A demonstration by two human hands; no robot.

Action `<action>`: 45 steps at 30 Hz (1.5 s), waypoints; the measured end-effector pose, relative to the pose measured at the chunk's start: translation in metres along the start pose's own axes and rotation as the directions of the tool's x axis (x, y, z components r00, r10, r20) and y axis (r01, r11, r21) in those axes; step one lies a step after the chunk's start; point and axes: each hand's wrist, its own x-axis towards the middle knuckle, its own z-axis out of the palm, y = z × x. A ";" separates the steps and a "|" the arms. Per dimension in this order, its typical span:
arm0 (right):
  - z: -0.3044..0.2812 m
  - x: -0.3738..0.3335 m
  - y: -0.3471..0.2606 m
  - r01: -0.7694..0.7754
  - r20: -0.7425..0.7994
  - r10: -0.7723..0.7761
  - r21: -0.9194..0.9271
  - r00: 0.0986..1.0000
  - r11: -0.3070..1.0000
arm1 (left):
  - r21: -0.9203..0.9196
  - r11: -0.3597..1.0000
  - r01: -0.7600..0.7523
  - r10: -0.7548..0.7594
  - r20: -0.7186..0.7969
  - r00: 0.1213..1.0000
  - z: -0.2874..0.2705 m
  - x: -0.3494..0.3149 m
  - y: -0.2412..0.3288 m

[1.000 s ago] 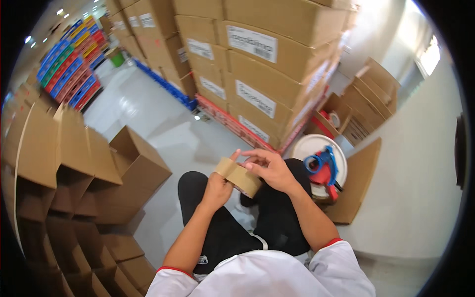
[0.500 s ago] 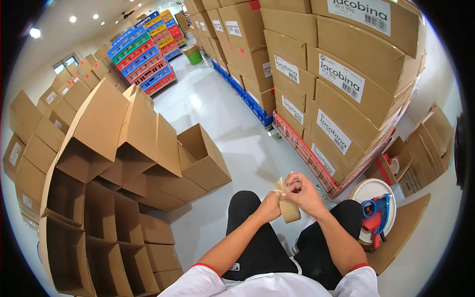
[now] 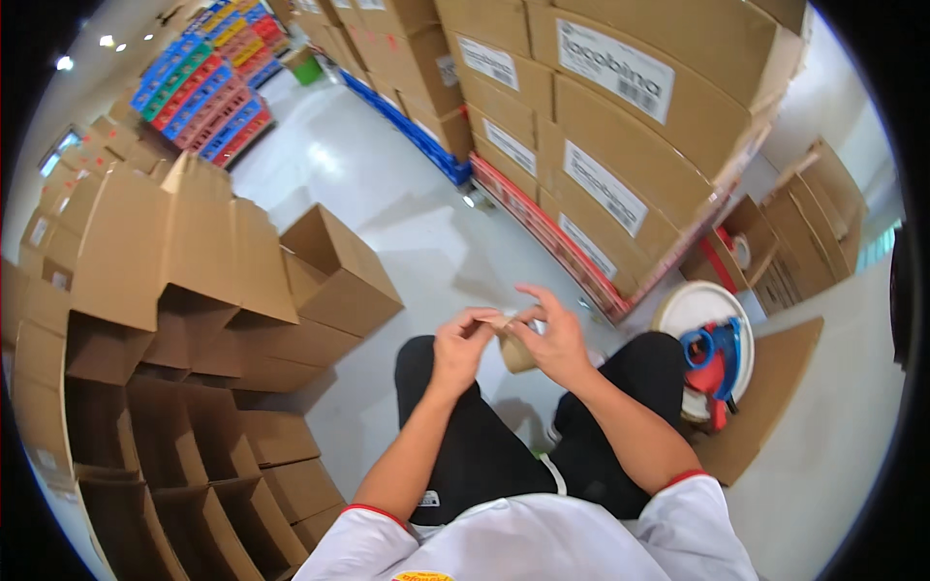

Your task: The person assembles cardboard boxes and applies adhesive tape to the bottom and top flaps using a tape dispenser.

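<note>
I sit with my knees in black trousers below me. Both hands meet over my lap on a roll of brown packing tape (image 3: 514, 351). My left hand (image 3: 463, 341) pinches the roll's left edge with its fingertips. My right hand (image 3: 554, 339) cups the roll from the right, fingers partly spread, thumb on the tape. The roll is mostly hidden between the two hands.
Stacked open cardboard boxes (image 3: 174, 320) fill the left. A wall of sealed cartons on pallets (image 3: 601, 165) stands ahead right. A red and blue tape dispenser (image 3: 715, 356) lies on a white round stool top (image 3: 693, 305) at my right, beside a flat cardboard sheet (image 3: 770, 387). Coloured crates (image 3: 199, 87) stand far off.
My head has turned left and down a little, so the open boxes fill more of the view. Both hands stay on the tape roll, turning it between the fingers.
</note>
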 end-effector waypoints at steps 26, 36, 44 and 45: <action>0.010 -0.003 0.000 -0.112 -0.090 0.129 0.171 0.988 0.979 | -0.163 0.965 -0.207 0.195 -0.087 0.977 0.012 -0.009 0.009; 0.013 0.000 0.005 0.265 -0.059 -0.262 0.066 0.963 0.962 | -0.039 0.968 -0.248 0.247 -0.025 0.969 0.010 -0.005 0.006; 0.025 0.002 0.014 0.343 -0.166 -0.355 -0.098 0.920 0.934 | 0.202 0.931 -0.305 0.325 -0.073 0.943 0.012 -0.005 0.015; 0.026 0.002 0.016 0.327 -0.157 -0.342 -0.109 0.927 0.939 | 0.293 0.907 -0.303 0.334 -0.061 0.941 0.011 -0.006 0.016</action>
